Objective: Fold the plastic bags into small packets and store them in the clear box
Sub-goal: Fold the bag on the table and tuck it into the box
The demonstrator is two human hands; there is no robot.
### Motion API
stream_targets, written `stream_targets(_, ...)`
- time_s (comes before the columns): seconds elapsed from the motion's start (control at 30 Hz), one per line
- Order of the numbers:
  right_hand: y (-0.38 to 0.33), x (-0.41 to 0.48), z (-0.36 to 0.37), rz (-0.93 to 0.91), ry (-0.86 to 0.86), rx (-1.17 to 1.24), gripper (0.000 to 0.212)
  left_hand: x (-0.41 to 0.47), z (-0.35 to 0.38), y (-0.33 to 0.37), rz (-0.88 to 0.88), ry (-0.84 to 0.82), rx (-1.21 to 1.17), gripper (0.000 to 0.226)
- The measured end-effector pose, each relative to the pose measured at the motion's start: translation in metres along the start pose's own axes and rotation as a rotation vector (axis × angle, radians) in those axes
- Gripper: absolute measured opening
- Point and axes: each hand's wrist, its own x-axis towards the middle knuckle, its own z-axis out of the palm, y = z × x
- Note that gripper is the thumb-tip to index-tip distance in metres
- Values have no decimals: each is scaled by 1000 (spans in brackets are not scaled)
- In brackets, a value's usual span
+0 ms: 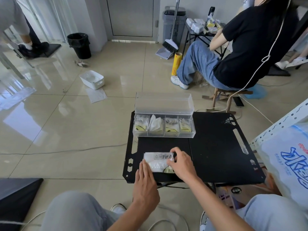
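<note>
Here, in the lower middle of the frame, the left hand lies flat with straight fingers and presses down the left part of a plastic bag. The bag is already folded to a narrow white strip with grey printed letters, and it rests on the near left part of the black folding table. Above it, at the far edge of the table, the clear box stands with its lid raised. It has four compartments in a row, and each one seems to hold a folded packet. The second from the left looks looser than the others. A little to the right of the strip, the right hand has curled fingers, and thumb and fingers pinch the right end of the bag, probably to turn it over for one more fold.

I judge the task to be far along: four packets are stored, and this one is half made. It is not yet small enough, and after that it must go into the box. At the right edge of the frame a large printed plastic bag is seen; whether it also must be folded, I cannot tell.
</note>
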Motion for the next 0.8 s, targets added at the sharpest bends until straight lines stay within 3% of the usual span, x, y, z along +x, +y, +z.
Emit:
stream_targets(0.23, -1, 4, 2, 1, 12, -8, 30, 2, -11, -3, -43, 100, -84, 90)
stream_targets(0.37, -3, 7, 1, 28, 14, -34, 29, 10, 1, 12, 226, 287, -123, 93)
stream_targets(0.43, -4, 9, 0, 93, 12, -5, 36, 17, 15, 11, 318, 255, -165, 86)
stream_targets(0.6, -7, 25, -5, 252, -91, 114, 45, 24, 28, -5, 348, 174, -162, 80)
stream_targets(0.8, -11, 17, -8, 187, -94, 139, 41, 24, 18, -15, 371, 185, -260, 85)
